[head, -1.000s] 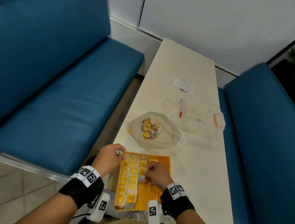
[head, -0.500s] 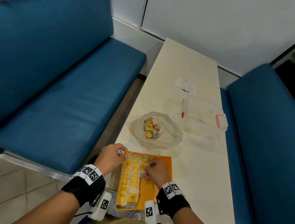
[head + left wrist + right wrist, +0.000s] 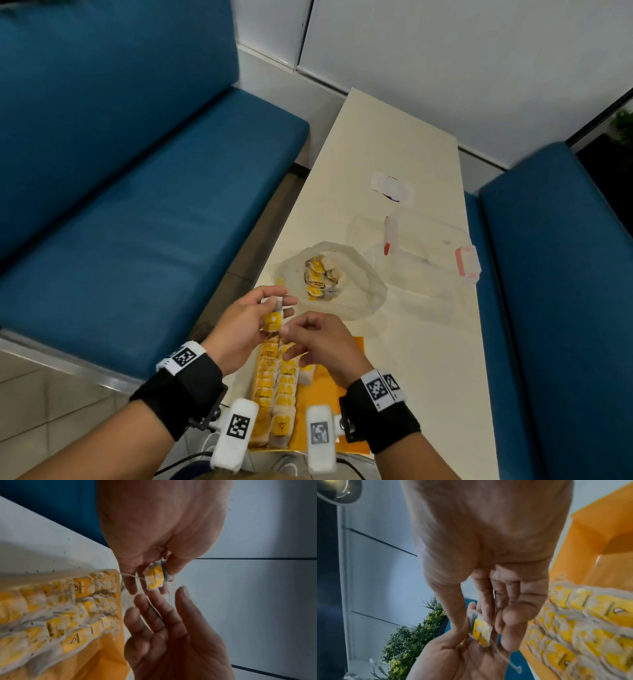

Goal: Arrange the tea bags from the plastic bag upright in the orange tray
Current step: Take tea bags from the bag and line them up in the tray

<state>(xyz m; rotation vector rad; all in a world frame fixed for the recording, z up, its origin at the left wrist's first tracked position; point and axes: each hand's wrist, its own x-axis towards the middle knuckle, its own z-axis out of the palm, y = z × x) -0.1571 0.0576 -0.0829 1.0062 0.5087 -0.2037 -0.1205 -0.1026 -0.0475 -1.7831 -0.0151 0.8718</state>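
Observation:
My left hand (image 3: 276, 310) is raised over the far end of the orange tray (image 3: 329, 390) and pinches one tea bag (image 3: 273, 318) with a yellow tag between thumb and fingers. The left wrist view shows that tea bag (image 3: 155, 577) with its string trailing toward the tray (image 3: 106, 660). My right hand (image 3: 291, 337) hovers just beside it, fingers loosely spread and holding nothing (image 3: 163, 615). Several tea bags (image 3: 274, 387) stand in rows along the tray's left side. The plastic bag (image 3: 359, 294) lies beyond the tray with more tea bags (image 3: 322, 277) inside.
A clear plastic container (image 3: 428, 257) with pink latches sits right of the bag, and a white paper scrap (image 3: 392, 186) lies farther back. The narrow cream table (image 3: 428, 359) runs between two blue benches (image 3: 137, 222). The tray's right half (image 3: 599, 536) is bare.
Both hands have lifted off the rows in the tray. The left hand now holds a tea bag up above the tray's far end, and the right hand has come up beside it.

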